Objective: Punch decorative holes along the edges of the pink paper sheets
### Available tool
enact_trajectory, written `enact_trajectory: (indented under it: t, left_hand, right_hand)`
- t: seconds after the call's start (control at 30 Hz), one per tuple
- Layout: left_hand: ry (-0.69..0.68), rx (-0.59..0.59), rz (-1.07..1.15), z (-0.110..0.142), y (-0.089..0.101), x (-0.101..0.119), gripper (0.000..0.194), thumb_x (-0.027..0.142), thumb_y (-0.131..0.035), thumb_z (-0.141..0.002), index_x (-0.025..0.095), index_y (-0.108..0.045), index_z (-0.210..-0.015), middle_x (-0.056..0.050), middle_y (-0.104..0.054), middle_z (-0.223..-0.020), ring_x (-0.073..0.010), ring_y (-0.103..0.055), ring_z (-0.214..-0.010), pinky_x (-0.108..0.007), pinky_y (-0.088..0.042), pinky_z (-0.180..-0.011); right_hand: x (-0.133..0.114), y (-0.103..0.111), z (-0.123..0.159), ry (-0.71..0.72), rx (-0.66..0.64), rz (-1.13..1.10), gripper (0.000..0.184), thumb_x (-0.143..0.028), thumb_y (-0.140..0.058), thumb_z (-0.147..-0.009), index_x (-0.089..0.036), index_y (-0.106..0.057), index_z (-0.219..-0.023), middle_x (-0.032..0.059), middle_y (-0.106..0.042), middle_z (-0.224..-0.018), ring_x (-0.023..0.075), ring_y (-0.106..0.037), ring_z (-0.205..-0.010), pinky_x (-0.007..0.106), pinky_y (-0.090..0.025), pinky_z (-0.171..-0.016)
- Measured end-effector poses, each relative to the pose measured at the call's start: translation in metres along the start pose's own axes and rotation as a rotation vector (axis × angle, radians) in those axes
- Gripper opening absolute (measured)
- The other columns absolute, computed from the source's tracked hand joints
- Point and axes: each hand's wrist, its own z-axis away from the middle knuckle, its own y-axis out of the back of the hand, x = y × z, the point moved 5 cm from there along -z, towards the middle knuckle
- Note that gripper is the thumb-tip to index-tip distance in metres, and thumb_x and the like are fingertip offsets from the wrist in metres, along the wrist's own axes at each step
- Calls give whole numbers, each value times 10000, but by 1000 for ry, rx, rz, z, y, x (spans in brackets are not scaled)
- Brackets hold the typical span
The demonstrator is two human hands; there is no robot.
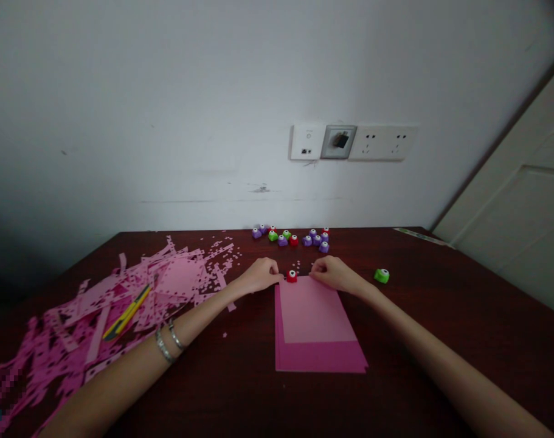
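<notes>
A stack of pink paper sheets (317,328) lies on the dark wooden table (422,340) in front of me. A small red paper punch (292,276) sits on the far edge of the top sheet. My left hand (261,275) is curled with its fingertips right beside the red punch, at the sheet's far left corner. My right hand (332,273) is curled too, fingers pinched at the far edge of the sheet just right of the punch.
A cluster of several purple, green and red punches (295,238) stands by the wall. A lone green punch (381,275) sits right of my right hand. Pink paper scraps (98,316) and a yellow utility knife (127,312) cover the left side. A ruler (420,236) lies far right.
</notes>
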Motion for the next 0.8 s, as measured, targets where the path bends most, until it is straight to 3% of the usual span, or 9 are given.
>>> enact_trajectory:
  t: [0.3,0.5,0.7,0.8]
  left_hand:
    - [-22,98,-14,-3,19,5,311,395,-490,-785,146,-554,-610,-5,-559,-602,-108,-483,-565,-232,-315,-534]
    - [-56,92,45,-13,32,5,380,430,-477,-792,151,-535,-539,20,-486,-510,-92,-430,-512,-231,-308,-534]
    - [70,-143,319,-19,19,2,428,552,-480,-751,160,-497,-582,42,-425,-479,-69,-361,-408,-208,-240,-408]
    - [110,-204,379,-22,15,4,451,580,-484,-743,164,-472,-572,51,-386,-467,-54,-321,-384,-200,-210,-386]
  right_hand:
    - [-7,22,1,11,101,13,314,-401,-514,-782,-145,-615,-633,42,-624,-601,130,-542,-550,232,-339,-491]
    - [-22,4,-10,-31,-145,-269,438,-540,-512,-765,-142,-551,-588,19,-568,-518,72,-442,-380,201,-317,-371]
    - [-31,-9,-22,-69,-332,-357,581,-657,-455,-747,-131,-531,-512,-7,-478,-423,51,-387,-336,182,-261,-326]
    - [-31,-13,-22,-115,-451,-325,613,-695,-466,-712,-121,-548,-513,-26,-433,-395,38,-346,-322,176,-212,-315]
